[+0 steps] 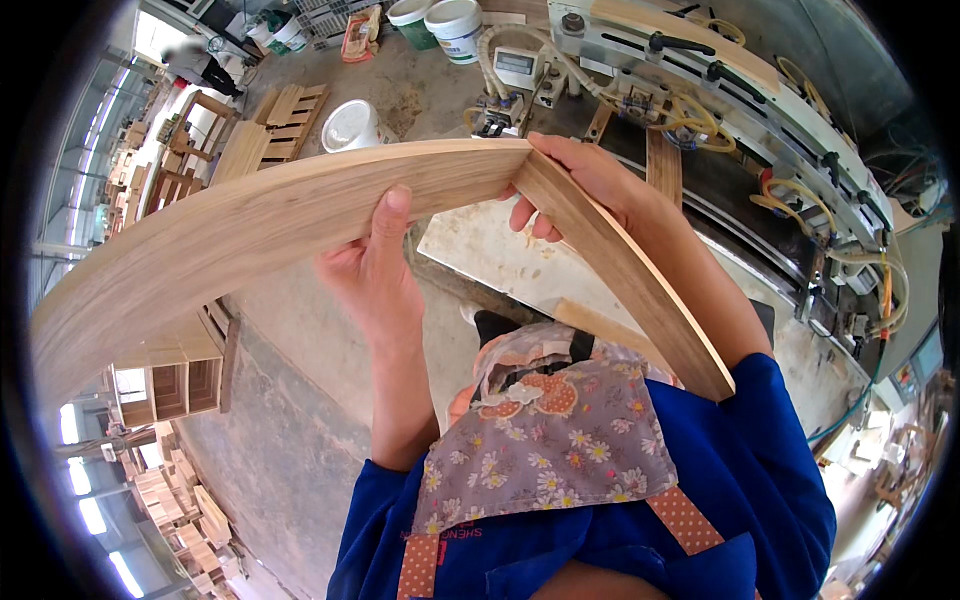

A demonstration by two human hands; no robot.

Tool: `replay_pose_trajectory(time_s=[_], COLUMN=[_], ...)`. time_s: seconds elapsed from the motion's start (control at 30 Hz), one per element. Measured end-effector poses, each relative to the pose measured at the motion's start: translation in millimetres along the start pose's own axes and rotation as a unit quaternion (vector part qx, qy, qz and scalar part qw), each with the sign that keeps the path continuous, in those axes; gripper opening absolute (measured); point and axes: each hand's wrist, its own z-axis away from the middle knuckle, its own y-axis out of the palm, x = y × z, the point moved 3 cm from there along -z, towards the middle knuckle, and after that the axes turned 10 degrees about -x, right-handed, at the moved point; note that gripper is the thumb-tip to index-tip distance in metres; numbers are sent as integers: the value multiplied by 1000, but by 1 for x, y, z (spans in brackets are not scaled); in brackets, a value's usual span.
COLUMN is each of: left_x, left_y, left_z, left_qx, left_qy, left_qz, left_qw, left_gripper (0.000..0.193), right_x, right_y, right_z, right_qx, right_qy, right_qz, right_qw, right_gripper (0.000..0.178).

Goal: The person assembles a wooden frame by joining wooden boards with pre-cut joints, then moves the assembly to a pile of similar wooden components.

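I hold a long pale wooden board [230, 225] up in front of me, its broad face running from the far left to the middle of the view. A narrow edge [630, 280] of it slants down to the right toward my blue sleeve. My left hand [372, 268] grips the board from below, thumb pressed flat on its face. My right hand [580, 178] wraps around the board's upper corner, fingers curled under it. A floral apron [545, 440] covers my front.
A woodworking machine [700, 90] with yellow hoses and black handles runs along the upper right. White buckets [455, 25] and a pallet [285, 115] stand on the concrete floor beyond. Stacked wooden boxes [180, 385] fill the left. Another person [195, 62] stands far off, upper left.
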Motion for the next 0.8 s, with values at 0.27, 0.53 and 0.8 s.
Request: replay_pose_trajectory(time_s=[0.27, 0.53, 0.8], left_x=[1, 4, 11], left_y=[9, 7, 3], left_z=[0, 1, -1], left_qx=[-9, -58, -55], left_qy=[-27, -101, -138], left_qz=[-6, 7, 40], left_qw=[1000, 993, 988], left_gripper=[24, 28, 27], right_x=[-10, -12, -36], right_y=[-4, -10, -39], right_z=[-1, 15, 4], right_qx=[-14, -34, 123], right_qy=[39, -58, -109], right_qz=[-26, -28, -127], right_qw=[999, 997, 978], right_gripper=[58, 70, 67])
